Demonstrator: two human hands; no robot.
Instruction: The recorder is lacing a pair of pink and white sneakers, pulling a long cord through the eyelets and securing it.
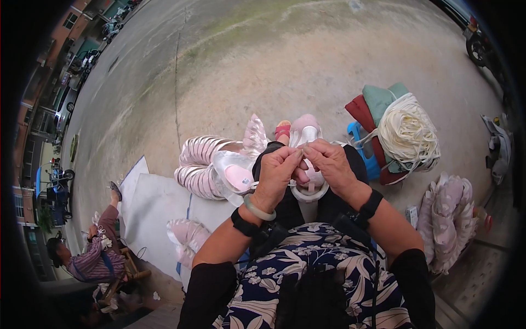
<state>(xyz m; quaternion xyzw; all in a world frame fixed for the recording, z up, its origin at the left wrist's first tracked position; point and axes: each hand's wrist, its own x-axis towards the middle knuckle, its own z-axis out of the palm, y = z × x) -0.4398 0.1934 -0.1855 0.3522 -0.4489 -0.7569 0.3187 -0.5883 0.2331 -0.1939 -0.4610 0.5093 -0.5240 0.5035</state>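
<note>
My left hand [278, 169] and my right hand [330, 163] meet above my lap, fingertips pinched together. Whatever lies between the fingertips is too small to make out. Beneath and just beyond them, a pink and white shoe [306, 124] rests between my knees, its toe pointing away from me and part of it covered by my hands. Left of my left hand lies another pale pink shoe piece [238, 178], showing a pink insole. It touches a curved row of nested pink and white shoe pieces [201, 168] on the ground.
At right, a bundle of cream laces [410, 131] lies over green cloth [378, 100] and dark red cloth [360, 114], beside a blue plastic object [368, 156]. A pile of pink shoe pieces [449, 219] stands further right. Another person [98, 252] sits at left by a white sheet [148, 219].
</note>
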